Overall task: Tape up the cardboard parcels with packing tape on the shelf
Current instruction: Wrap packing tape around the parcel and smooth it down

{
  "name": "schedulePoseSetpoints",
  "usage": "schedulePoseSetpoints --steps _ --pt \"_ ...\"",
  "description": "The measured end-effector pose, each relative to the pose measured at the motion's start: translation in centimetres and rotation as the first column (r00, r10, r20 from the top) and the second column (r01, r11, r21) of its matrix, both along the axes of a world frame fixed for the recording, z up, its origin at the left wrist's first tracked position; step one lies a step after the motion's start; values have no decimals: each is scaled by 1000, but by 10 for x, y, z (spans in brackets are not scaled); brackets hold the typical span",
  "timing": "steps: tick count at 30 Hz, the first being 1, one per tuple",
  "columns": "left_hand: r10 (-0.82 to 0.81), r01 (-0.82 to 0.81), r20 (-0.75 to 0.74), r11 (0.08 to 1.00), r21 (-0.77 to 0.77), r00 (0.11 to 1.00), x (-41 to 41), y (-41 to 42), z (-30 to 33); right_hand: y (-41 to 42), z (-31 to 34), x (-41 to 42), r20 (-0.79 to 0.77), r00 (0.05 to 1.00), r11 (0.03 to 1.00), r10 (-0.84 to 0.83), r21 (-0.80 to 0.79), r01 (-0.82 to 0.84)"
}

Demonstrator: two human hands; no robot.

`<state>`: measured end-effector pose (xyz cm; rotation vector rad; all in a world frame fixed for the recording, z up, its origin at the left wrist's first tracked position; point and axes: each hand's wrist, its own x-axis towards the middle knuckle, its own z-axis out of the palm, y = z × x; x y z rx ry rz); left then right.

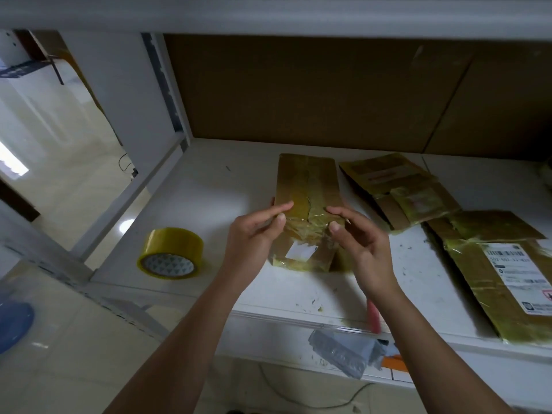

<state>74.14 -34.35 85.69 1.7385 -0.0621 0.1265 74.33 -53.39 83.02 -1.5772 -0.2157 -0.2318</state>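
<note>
Flat brown cardboard parcel (307, 204), wrapped in yellowish tape, lies mid-shelf on the white shelf board (209, 186). Left hand (254, 234) and right hand (358, 237) each pinch a clear tape strip (304, 224) stretched across it. Risk: strip wrinkles or folds onto itself if tension drops. Yellow packing-tape roll (171, 253) sits apart at left; two taped parcels (400, 189) at right.

white shelf unit (191, 186) | glossy tiled floor (59, 339) | cardboard backing (298, 94)
</note>
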Motion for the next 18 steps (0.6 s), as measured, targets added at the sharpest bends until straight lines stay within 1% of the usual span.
schedulePoseSetpoints --steps 1,2,4,5,6,7,8,10,12,13,14,15,16,17,18 --pt "-20 20 0 1000 2 1000 1 1 1 2 2 -1 -7 1000 1000 -17 16 18" --pt "-38 38 13 999 35 999 2 3 3 5 4 -3 -3 999 999 -43 1 43" --pt "-90 84 42 989 123 995 4 8 8 9 9 -6 21 994 990 -106 -93 107" --pt "-116 111 36 986 122 993 4 14 11 10 12 -7 40 989 977 -144 -154 148" --pt "-124 122 14 988 90 992 5 22 14 10 16 -8 64 982 960 -177 -211 186" --pt "-104 104 3 993 64 995 5 32 17 10 21 -9 90 977 944 -193 -255 210" --pt "-51 50 19 996 72 999 5 44 19 9 26 -11 119 974 932 -194 -288 221" --pt "104 -122 108 977 174 989 6 73 21 14 37 -16 214 957 902 -195 -343 261" --pt "201 -256 181 890 377 963 8 102 20 27 51 -23 391 901 870 -186 -360 336" --pt "202 -266 181 834 484 962 8 115 19 39 56 -26 469 871 870 -149 -357 340" --pt "196 -241 140 789 565 971 8 125 17 54 57 -29 513 854 885 -89 -353 304" --pt "190 -192 70 759 622 979 6 133 15 73 55 -32 511 859 908 -17 -352 227" --pt "186 -135 -6 734 666 983 4 139 12 93 49 -34 458 887 925 56 -358 126" --pt "176 -86 -58 712 696 983 1 143 11 113 40 -35 373 920 928 118 -372 32" --pt "158 -53 -87 712 700 984 -1 149 8 131 26 -33 291 943 914 161 -404 -32"
